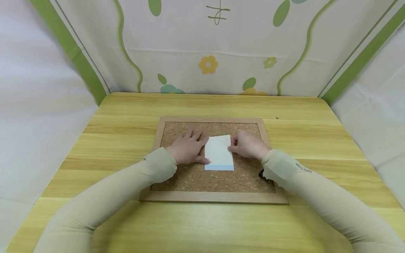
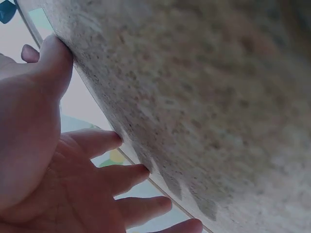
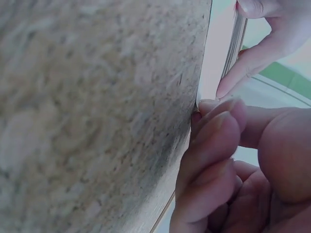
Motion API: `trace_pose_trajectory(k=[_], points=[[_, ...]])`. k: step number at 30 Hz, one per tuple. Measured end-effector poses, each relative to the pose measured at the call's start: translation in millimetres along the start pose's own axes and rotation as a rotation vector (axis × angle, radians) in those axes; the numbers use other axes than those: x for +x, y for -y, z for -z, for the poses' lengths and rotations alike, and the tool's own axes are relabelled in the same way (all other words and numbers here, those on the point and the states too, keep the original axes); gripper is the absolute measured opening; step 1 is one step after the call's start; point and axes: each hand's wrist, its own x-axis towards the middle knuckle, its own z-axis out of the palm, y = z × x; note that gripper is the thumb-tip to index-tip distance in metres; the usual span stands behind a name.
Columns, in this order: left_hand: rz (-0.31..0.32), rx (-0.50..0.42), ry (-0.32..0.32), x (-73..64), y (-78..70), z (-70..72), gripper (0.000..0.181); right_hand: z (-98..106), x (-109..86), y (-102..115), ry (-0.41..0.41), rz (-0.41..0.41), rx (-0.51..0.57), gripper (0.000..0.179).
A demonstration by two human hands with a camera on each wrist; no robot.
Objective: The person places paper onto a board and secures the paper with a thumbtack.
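A white sheet of paper point(image 1: 218, 151) with a pale blue strip along its near edge lies on a framed cork board point(image 1: 202, 181). My left hand point(image 1: 188, 146) spreads over the cork at the paper's left side, its thumb and index finger touching that edge. In the left wrist view, the left fingertips point(image 2: 160, 204) rest against the board. On the other side my right hand point(image 1: 250, 144) has curled fingers and pinches the sheet's right edge between thumb and index finger. The right wrist view shows this pinch close to the cork, with the paper point(image 3: 214, 53) beyond.
The board's light wooden frame point(image 1: 215, 196) lies on a yellow wood-grain table point(image 1: 202, 225). A tiny object point(image 1: 277, 117), too small to identify, sits beyond the board's far right corner. A white curtain point(image 1: 240, 38) with leaf and flower prints hangs behind the table.
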Motion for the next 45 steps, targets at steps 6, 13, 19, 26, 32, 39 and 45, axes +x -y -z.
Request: trace_pose_trajectory(k=[6,13,19,26,32,39,45], points=[[0.018,-0.046,0.048,1.2,-0.3,-1.6,0.1,6,-0.8,-2,0.012,0.028,0.027,0.029],[0.002,-0.053,0.057,7.2,1.2,-4.9,0.101,50,-1.6,-36,-0.133,0.039,-0.01,0.02],[-0.004,-0.071,0.074,5.1,-0.4,-2.0,0.101,91,1.9,-94,-0.268,0.039,-0.078,0.024],[0.001,-0.073,0.088,3.4,-1.2,-1.5,0.101,108,11.6,-154,-0.311,0.014,-0.149,0.025],[0.004,-0.073,0.084,5.2,-1.5,-4.4,0.102,103,21.7,-182,-0.23,-0.061,-0.101,0.03],[0.01,-0.056,0.089,3.7,-6.0,-3.7,0.101,93,32.6,-200,-0.251,-0.086,-0.053,0.031],[0.004,-0.034,0.079,1.3,-9.3,0.2,0.1,93,31.5,-200,-0.254,-0.103,-0.042,0.031]])
